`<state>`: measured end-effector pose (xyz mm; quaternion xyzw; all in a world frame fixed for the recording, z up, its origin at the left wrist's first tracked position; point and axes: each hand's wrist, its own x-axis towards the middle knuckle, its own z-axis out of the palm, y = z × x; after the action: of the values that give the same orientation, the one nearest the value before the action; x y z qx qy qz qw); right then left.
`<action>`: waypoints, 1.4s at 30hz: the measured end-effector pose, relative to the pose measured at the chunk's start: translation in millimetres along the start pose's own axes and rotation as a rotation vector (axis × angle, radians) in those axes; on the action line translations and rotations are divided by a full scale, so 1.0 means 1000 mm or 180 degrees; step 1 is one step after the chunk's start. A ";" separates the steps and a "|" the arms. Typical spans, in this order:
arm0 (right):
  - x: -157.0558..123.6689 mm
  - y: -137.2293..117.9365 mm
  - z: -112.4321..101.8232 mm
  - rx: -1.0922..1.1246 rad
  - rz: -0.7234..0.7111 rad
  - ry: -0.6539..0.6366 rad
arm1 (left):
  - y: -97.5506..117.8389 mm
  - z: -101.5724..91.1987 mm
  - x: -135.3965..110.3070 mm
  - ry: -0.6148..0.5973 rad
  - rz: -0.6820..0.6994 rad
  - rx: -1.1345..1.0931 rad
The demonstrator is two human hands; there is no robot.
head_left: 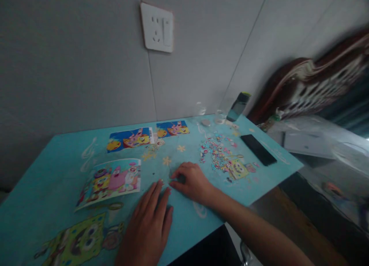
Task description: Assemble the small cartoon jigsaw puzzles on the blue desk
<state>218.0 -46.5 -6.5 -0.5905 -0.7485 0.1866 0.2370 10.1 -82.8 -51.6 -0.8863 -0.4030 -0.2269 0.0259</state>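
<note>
My left hand (151,220) lies flat on the turquoise tabletop (184,216), palm down, with its fingers stretched out. Just right of its fingertips, my right hand (191,180) rests on its side with thumb and forefinger pinched together. Whatever sits in that pinch is too small to name. A few tiny coloured bits lie by the fingertips of both hands. Left of my hands is a glossy cartoon picture sheet (115,181) with slightly curled edges. To the right spreads a heap of tiny colourful pieces (216,152), which look like small puzzle pieces.
Two blue cartoon pictures, one larger (129,139) and one smaller (173,128), lie near the wall. A dark bottle (238,107) stands at the back right beside a clear container (220,118). A black phone (258,149) lies near the right edge. A wall socket (157,27) is above.
</note>
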 end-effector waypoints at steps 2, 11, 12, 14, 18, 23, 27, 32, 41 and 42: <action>-0.001 0.000 -0.003 -0.0077 0.0094 0.0020 | -0.003 0.004 0.000 0.0056 0.0086 -0.0034; -0.077 0.028 -0.035 -0.1325 0.0780 0.0864 | -0.002 0.000 -0.001 0.0038 0.0067 -0.0050; -0.086 0.034 -0.037 -0.1422 0.0926 0.0927 | -0.003 0.001 -0.001 0.0039 0.0080 -0.0036; -0.097 0.041 -0.039 -0.1576 0.1042 0.0881 | -0.003 0.002 -0.001 0.0043 0.0106 -0.0020; -0.101 0.042 -0.040 -0.1538 0.1018 0.0739 | -0.006 0.003 -0.002 0.0018 0.0128 -0.0091; -0.100 0.053 -0.054 -0.1184 0.0846 0.0911 | -0.008 0.005 -0.004 0.0000 0.0146 -0.0151; -0.092 0.074 -0.065 -0.1152 0.0921 0.0987 | -0.007 0.004 -0.003 0.0023 0.0136 -0.0128; -0.081 0.088 -0.070 -0.0726 0.0989 0.0918 | -0.007 0.004 -0.002 0.0029 0.0156 -0.0101; -0.072 0.099 -0.077 -0.0012 0.1211 0.0657 | 0.001 -0.004 -0.001 -0.0086 -0.0034 -0.0126; -0.072 0.099 -0.077 0.0045 0.1250 0.0648 | 0.002 -0.004 -0.001 -0.0101 -0.0051 -0.0148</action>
<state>354.8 -93.8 -8.2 -0.7391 -0.5901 0.1739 0.2745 9.0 -85.5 -47.9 -0.8869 -0.4050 -0.2224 -0.0029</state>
